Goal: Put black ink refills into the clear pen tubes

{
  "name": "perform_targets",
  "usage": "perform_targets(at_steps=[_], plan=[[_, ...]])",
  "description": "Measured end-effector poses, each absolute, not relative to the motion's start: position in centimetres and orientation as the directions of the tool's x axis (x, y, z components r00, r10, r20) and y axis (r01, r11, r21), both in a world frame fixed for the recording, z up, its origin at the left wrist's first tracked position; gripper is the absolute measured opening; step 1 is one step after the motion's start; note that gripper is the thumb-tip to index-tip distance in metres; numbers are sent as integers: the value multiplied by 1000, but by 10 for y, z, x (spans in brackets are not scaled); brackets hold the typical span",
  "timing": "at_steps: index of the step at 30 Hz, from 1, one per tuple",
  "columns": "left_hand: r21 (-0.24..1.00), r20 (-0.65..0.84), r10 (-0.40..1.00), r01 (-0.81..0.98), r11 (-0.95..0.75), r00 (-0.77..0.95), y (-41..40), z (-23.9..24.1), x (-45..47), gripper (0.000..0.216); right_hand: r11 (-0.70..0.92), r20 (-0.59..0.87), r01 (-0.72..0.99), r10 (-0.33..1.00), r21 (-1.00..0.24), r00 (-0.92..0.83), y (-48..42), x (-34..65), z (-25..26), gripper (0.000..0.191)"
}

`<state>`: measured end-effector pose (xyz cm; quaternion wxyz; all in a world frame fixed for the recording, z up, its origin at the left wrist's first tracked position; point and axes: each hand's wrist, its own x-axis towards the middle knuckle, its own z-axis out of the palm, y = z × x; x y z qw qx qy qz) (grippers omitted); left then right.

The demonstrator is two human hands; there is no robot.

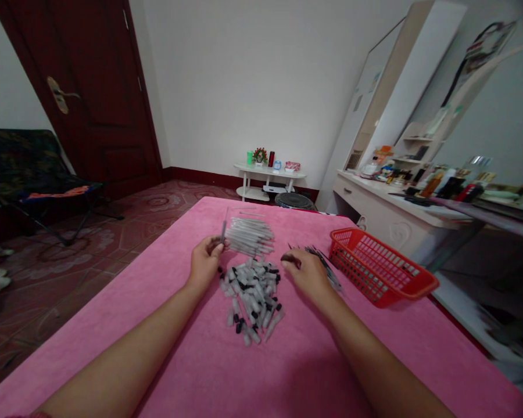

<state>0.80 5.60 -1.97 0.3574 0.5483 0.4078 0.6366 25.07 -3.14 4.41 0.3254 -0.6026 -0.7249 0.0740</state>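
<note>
My left hand pinches a slim grey pen-like stick, holding it nearly upright at the left end of a stack of similar pale sticks. My right hand is closed, thumb and fingertips together, at the right of the pile; a dark bit shows at the fingertips, too small to name. Between my hands, a heap of short translucent caps with black parts lies on the pink cloth. Beside and partly behind my right hand lie several thin dark sticks.
A red plastic basket stands on the table's right side. Beyond it is a dresser crowded with bottles. A small white side table is by the far wall, and a folding chair is at left.
</note>
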Motion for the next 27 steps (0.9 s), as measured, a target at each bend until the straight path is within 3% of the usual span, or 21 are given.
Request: perform_targets(at_steps=[3,5,11,17,22,24,27], plan=[[922,341,920,-120,-367,-191,58,-19,6,28,186,149,891,980,-413,-135,-32,251,36,11],[921,338,922,-135,-365,-188,57,-18,6,28,163,76,919,987,-358,-145,-36,249,38,10],[916,383,916,-83,-393,-119,55,-19,10,23,195,-71,954,974,-227,-216,-51,239,56,15],[866,489,872,124,-483,-16,52,-21,11,22,169,-132,979,974,-116,-184,-56,226,54,22],[778,551,827,293,-556,109,49,-23,12,22,191,-165,952,958,-241,-234,-49,241,50,9],[693,591,786,383,-611,184,47,-23,12,22,203,-88,913,965,-352,-249,-41,250,48,16],[529,639,703,484,-697,313,44,-21,12,26,228,137,765,974,-602,-182,-30,257,43,20]])
